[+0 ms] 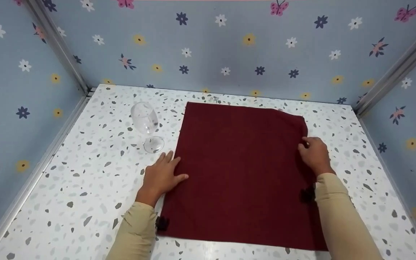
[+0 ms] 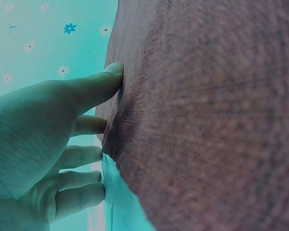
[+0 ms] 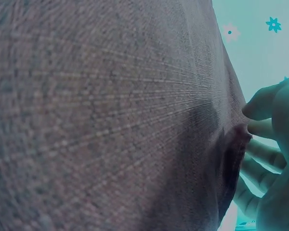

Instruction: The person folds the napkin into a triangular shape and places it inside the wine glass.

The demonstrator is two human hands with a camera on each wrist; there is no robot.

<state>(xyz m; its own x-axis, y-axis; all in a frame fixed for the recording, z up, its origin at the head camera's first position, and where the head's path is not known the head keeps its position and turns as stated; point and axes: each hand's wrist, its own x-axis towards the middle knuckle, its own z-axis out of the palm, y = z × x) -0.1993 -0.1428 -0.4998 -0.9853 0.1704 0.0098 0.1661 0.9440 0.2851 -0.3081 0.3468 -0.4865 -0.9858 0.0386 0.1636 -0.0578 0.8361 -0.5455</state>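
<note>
A dark red cloth [image 1: 240,169] lies spread nearly square on the speckled tabletop. My left hand [image 1: 161,175] rests at its left edge with the fingers spread and fairly straight. In the left wrist view its thumb [image 2: 98,86] presses on the cloth, with the fingertips along the edge. At the right edge, my right hand [image 1: 315,153] pinches the cloth between thumb and forefinger. The right wrist view shows the cloth [image 3: 135,120] puckered up at those fingertips. The cloth's far right corner is slightly folded and wavy.
A clear stemmed glass [image 1: 144,119] stands upright left of the cloth, just beyond my left fingertips. The speckled tabletop [image 1: 85,173] is bounded by a flower-patterned back wall [image 1: 208,47] and side walls with metal corner strips.
</note>
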